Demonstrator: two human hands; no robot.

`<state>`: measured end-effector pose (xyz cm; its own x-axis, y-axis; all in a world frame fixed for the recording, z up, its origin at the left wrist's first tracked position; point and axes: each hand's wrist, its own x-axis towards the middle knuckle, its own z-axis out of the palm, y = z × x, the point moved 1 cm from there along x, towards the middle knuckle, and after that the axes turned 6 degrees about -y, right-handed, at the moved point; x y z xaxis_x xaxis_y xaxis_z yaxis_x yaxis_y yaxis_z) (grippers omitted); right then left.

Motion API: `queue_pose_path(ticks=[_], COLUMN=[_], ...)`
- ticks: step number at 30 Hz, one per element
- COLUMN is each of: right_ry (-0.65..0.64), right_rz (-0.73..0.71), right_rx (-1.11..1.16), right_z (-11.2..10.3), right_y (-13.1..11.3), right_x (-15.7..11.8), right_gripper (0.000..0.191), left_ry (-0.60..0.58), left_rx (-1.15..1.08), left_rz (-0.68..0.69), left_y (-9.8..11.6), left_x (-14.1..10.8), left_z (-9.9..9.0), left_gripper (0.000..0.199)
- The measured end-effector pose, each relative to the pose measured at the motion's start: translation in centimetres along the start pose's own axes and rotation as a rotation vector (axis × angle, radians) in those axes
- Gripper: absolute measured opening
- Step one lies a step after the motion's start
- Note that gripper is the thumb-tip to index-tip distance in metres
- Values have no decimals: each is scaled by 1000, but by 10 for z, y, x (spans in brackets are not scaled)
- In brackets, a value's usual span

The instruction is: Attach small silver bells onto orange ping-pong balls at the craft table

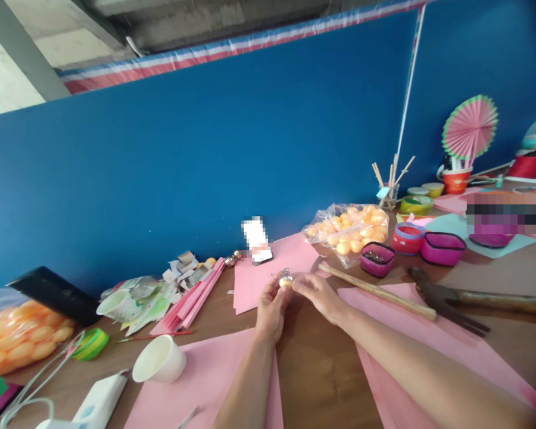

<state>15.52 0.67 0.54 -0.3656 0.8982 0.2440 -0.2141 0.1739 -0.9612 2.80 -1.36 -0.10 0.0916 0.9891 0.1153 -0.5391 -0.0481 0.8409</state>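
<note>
In front of me, my left hand [271,310] is closed, thumb and fingers pinching a small ball [286,281] that looks shiny silver on top and yellowish below. My right hand [320,296] meets it from the right, with the thumb and fingertips pressed together at the ball's side. Whether the silver part is a wrapping or a separate piece is too small to tell. Beneath and behind the hands lies a pink paper sheet [250,289], and a phone [262,257] leans against the blue wall.
A clear bag of orange balls [355,229] sits back right, near magenta containers [442,247]. A wooden stick [379,290] and a hammer [455,298] lie at right. To the left are a white cup [159,359], folded pink paper [196,298] and a power strip [100,402].
</note>
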Motion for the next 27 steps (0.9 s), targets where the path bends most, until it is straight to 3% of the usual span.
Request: queue_pose_path(ticks=[27], right_ry=[-7], right_rz=[57], right_rx=[-58], right_z=[-2], right_y=[1], right_x=[0], right_gripper=[22], left_ry=[34], left_rx=[36], left_rz=[6], left_y=[2], left_x=[0], left_z=[3], left_gripper=[46])
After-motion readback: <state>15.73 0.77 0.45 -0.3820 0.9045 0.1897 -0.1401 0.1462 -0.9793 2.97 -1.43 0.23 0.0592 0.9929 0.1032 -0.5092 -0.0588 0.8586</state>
